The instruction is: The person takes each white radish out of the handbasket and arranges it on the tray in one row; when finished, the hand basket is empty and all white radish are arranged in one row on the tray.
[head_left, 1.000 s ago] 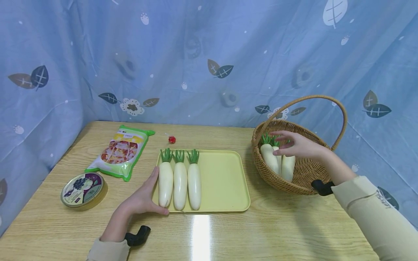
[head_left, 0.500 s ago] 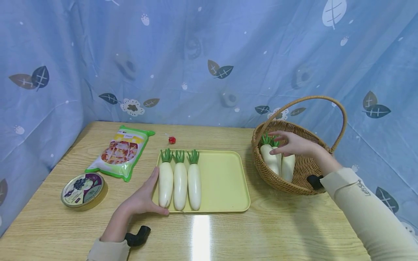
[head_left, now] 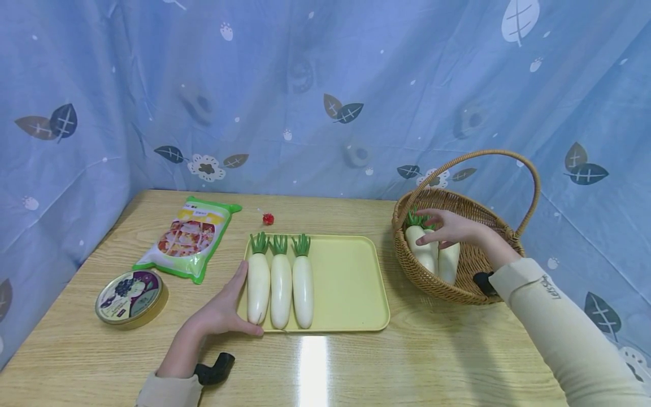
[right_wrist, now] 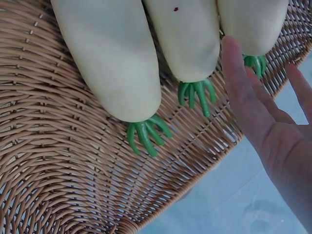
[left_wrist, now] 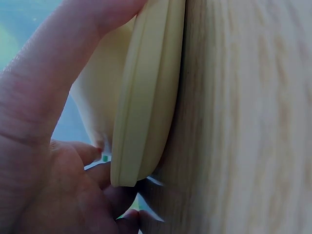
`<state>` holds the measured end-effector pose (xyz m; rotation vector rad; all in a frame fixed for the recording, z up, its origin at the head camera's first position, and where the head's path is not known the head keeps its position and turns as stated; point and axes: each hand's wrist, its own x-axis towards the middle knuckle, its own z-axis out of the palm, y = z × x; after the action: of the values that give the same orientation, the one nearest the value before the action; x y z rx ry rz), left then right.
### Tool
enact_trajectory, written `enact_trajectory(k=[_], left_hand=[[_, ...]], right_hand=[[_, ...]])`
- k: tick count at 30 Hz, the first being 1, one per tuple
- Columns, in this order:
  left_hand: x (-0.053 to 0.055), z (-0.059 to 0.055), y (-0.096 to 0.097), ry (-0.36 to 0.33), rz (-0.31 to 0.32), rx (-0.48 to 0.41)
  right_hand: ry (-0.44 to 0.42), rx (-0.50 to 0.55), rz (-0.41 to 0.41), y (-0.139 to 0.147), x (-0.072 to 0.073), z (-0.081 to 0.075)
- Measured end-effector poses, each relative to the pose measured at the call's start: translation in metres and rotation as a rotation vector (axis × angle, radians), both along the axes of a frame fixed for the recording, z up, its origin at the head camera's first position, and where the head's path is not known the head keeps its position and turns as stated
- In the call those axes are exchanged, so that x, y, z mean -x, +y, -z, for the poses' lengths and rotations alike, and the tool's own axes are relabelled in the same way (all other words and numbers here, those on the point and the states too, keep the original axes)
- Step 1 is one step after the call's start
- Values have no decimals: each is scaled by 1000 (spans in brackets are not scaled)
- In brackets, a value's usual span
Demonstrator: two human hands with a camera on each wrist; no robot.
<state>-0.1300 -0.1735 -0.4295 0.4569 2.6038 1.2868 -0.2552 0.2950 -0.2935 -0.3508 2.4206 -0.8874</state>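
Note:
At the front left corner of a yellow tray [head_left: 351, 282], my left hand [head_left: 224, 308] lies with the thumb along the front edge and straight fingers up the left side. Three white radishes [head_left: 281, 291] with green tops lie side by side in that tray. My right hand [head_left: 455, 229] is inside the wicker basket [head_left: 422, 282], over the leafy ends of three more white radishes [head_left: 448, 264]. The right wrist view shows its thumb tip at the outermost radish [right_wrist: 256, 24], near the gap beside the middle radish [right_wrist: 187, 44]; its fingers reach past the green top, loosely extended.
A green-edged food packet [head_left: 188, 237] lies at the left, with a round tin [head_left: 131, 298] in front of it. A small red object [head_left: 268, 218] sits behind the tray. The basket's tall handle [head_left: 488, 152] arches over it. A blue curtain [head_left: 285, 113] hangs behind the table.
The right forearm has swung left and slightly up over the basket, the hand shifting a little left above the radishes. The left hand and tray have stayed put.

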Motion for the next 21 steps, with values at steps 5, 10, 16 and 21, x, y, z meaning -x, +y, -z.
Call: enact_trajectory(k=[5, 10, 16, 21], left_hand=[[0, 0, 0, 0, 0, 5], [0, 0, 0, -3, 1, 2], [0, 1, -1, 2, 3, -4], [1, 1, 0, 1, 1, -12]], right_hand=[[-29, -7, -5, -1, 1, 3], [-73, -4, -13, -2, 1, 5], [-95, -18, -14, -4, 2, 7], [-103, -45, -37, -6, 3, 11]])
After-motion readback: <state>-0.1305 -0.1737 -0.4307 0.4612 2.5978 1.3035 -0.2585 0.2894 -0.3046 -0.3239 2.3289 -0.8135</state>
